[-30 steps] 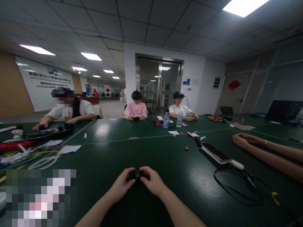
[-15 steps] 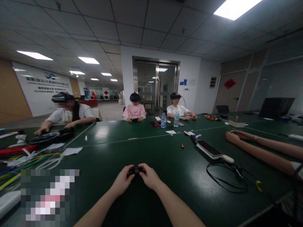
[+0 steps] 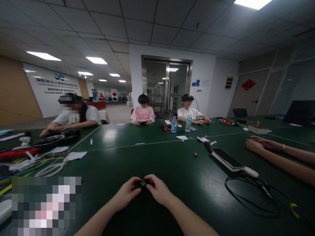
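Note:
Both my hands hold one small black device (image 3: 142,184) just above the dark green table (image 3: 157,160). My left hand (image 3: 128,192) closes its fingers and thumb around the left end. At the other end, my right hand (image 3: 157,190) grips it the same way, its thumb near the front face. Part of the device is hidden behind my fingers, and its exact kind is too small and dark to make out.
To the right lie a phone-like device (image 3: 227,158) on a white base and a looped black cable (image 3: 253,214). Two water bottles (image 3: 173,124) stand farther back. Tangled cables (image 3: 49,168) cover the left side. Several people sit around; a co-worker's hands (image 3: 258,144) rest at right.
The view has turned slightly left, so the scene sits farther right. My hands keep their hold on the black device. The person at far left has brought their hands closer together.

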`<move>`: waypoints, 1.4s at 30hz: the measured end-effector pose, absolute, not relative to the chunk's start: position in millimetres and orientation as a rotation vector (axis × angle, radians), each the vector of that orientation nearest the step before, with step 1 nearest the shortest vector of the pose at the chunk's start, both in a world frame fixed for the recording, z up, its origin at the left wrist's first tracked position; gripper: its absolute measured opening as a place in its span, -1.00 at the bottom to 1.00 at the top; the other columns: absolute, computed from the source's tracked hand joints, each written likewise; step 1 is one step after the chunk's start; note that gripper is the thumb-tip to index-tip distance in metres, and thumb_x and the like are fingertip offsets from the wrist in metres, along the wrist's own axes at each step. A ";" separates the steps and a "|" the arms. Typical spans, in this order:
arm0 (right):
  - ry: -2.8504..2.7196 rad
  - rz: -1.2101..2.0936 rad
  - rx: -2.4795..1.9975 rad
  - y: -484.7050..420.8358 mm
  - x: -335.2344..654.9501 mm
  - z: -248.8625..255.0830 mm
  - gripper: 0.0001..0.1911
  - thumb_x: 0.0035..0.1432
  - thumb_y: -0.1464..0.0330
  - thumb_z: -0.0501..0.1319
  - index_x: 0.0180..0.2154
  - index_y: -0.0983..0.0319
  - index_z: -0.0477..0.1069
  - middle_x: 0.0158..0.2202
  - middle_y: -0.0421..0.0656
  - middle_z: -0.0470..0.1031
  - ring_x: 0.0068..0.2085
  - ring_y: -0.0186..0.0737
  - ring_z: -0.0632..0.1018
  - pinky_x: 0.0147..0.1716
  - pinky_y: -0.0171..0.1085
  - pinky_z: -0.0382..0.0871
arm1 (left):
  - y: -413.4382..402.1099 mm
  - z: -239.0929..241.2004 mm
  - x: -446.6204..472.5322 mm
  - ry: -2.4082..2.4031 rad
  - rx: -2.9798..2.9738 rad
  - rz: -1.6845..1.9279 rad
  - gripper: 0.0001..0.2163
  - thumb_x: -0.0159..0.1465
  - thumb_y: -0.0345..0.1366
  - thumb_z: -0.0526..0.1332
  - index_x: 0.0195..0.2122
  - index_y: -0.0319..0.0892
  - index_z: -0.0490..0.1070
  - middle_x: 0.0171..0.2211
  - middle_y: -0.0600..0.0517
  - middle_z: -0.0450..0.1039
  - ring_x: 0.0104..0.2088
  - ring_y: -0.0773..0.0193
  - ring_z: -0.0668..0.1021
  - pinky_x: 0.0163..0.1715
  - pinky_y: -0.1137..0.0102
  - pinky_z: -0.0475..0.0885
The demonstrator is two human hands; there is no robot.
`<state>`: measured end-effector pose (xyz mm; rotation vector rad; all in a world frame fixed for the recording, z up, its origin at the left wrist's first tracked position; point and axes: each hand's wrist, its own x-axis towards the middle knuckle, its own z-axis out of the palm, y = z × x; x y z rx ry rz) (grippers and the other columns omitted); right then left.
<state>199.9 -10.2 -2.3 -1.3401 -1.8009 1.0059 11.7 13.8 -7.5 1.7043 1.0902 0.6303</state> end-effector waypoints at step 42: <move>-1.969 0.965 -1.173 -9.3 200.4 6.3 -0.80 0.01 0.42 0.20 -0.25 0.12 0.41 -0.09 -0.18 0.35 -0.04 -0.20 0.39 -0.02 -0.19 0.26 | 5.1 -3.8 9.7 0.787 1.425 0.712 -0.63 0.06 -0.45 0.25 -0.11 -0.14 0.22 -0.21 0.02 0.42 -0.17 0.22 0.47 -0.17 0.30 0.35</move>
